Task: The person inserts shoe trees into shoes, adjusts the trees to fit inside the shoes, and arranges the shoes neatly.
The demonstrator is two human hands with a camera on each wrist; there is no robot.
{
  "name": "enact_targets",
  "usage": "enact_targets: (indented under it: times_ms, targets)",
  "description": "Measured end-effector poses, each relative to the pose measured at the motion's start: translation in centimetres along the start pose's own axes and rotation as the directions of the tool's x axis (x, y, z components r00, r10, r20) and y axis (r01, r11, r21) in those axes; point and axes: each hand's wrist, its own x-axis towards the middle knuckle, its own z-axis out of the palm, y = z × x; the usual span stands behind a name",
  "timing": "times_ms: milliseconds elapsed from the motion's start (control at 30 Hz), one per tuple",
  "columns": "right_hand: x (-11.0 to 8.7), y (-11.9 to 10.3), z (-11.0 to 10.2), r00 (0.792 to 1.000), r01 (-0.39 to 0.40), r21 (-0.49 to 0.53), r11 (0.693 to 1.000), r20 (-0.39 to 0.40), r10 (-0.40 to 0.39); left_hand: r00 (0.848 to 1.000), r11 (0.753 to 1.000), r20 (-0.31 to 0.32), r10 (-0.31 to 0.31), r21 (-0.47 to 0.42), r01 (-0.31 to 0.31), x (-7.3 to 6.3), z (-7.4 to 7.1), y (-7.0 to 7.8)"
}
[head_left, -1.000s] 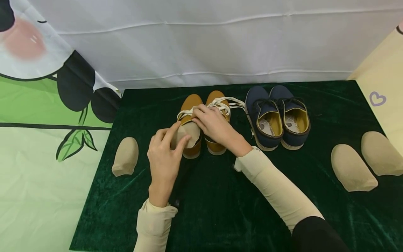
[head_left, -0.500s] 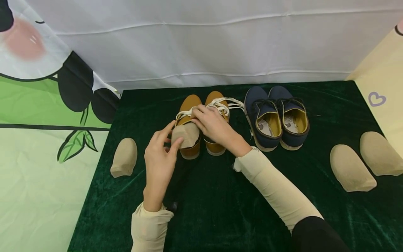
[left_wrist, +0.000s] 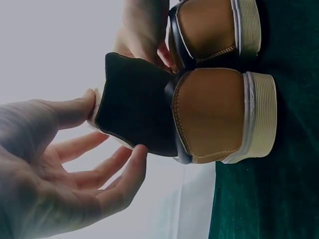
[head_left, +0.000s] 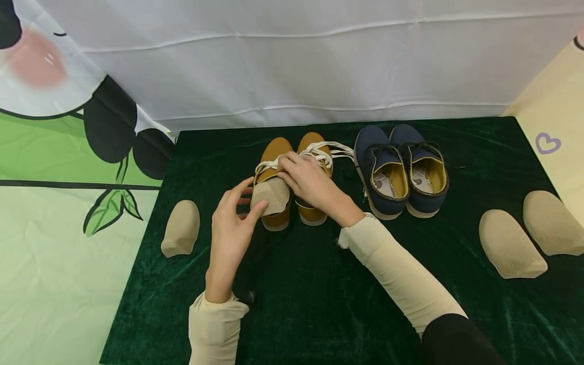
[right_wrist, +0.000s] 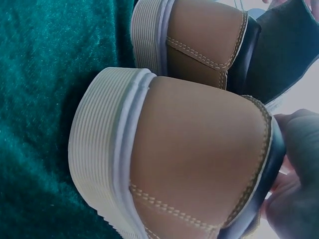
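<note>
In the head view, a pair of tan shoes with white laces stands at the middle back. A beige shoe insert (head_left: 272,196) sits partly inside the left tan shoe (head_left: 275,148), its blunt heel end tilted up out of the opening. My left hand (head_left: 233,215) pinches that end, thumb on the edge and fingers along the side. In the left wrist view the insert's underside (left_wrist: 134,107) looks dark. Reaching across the right tan shoe (head_left: 312,218), my right hand (head_left: 310,178) grips the left shoe near its tongue and laces; its fingertips are partly hidden.
Navy shoes (head_left: 378,147) with dark laces stand to the right of the tan pair. One loose beige insert (head_left: 181,228) lies at left; two more, a nearer insert (head_left: 511,243) and a farther insert (head_left: 552,223), lie at right. Dark green velvet cloth (head_left: 310,304) covers the table.
My left hand has shifted slightly left and lower, its thumb now at the insert's end. That end has tipped up from the shoe opening. My right hand stays in place.
</note>
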Motion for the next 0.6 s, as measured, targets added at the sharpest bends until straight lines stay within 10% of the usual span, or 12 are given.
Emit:
enact_targets:
  times_ms: [600]
  targets:
    - [0.1, 0.2, 0.0, 1.0, -0.014, 0.038, 0.999, 0.008, 0.014, 0.998, 0.997, 0.052, -0.033, -0.062, 0.037, 1.1, 0.5, -1.5]
